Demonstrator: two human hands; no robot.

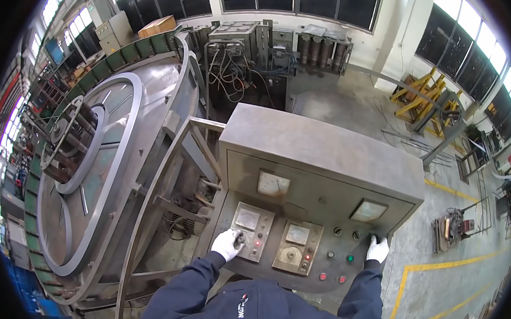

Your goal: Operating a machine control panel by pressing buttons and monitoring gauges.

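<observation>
A grey metal control console (pixel 318 150) stands in front of me, with dial meters on its upright face. My left hand (pixel 228 245), in a white glove, has its fingers closed round a small black knob (pixel 240 239) on the left instrument panel (pixel 251 252), beside a lit red lamp. My right hand (pixel 377 250), also gloved, is at the console's right edge, its fingertips closed about a dark knob that they partly cover. Between my hands are a second instrument panel (pixel 297 247) with a round dial, a green button (pixel 350 258) and red buttons (pixel 323 276).
On the left, a large round machine table (pixel 154 101) carries a curved grey metal strip (pixel 128 131). A bent metal frame (pixel 153 188) stands between it and the console. Yellow metal stands (pixel 420 96) and a small machine (pixel 450 230) are to the right.
</observation>
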